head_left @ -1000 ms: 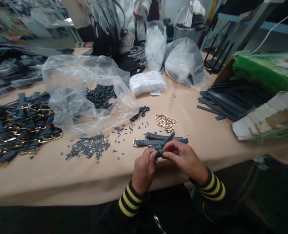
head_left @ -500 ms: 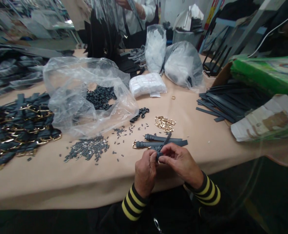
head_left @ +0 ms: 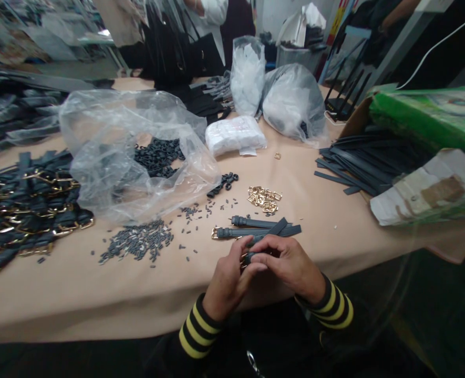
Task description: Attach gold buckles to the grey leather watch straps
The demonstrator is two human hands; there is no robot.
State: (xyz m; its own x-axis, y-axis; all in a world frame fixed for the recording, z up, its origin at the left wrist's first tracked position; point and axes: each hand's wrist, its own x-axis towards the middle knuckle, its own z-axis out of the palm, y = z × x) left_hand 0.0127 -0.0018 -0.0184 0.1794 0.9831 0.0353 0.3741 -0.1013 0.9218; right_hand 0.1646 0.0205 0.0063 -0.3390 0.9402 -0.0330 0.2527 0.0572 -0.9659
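Close to the table's front edge, my left hand [head_left: 230,281] and my right hand [head_left: 289,265] are together, pinching a dark grey strap [head_left: 249,258] with a gold buckle. My fingers cover much of it, and its tail seems to slant up behind my right hand. Just beyond lie two finished-looking buckle straps [head_left: 236,232], side by side with their buckles to the left. A small heap of gold buckles [head_left: 262,199] is behind them. Dark strap loops [head_left: 227,181] lie further left, and many tiny dark pieces [head_left: 137,240] are scattered left of my hands.
A clear plastic bag [head_left: 94,157] holding dark loops spreads left of centre. Buckled straps [head_left: 31,199] pile up at far left. A green box [head_left: 429,118] with loose strips [head_left: 370,157] stands right. Wrapped white packet [head_left: 236,135] and bags stand behind; people are beyond the table.
My left hand has shifted slightly left and its fingers have loosened and spread around the strap. The held strap has turned and sits lower between my hands. The view has moved slightly.
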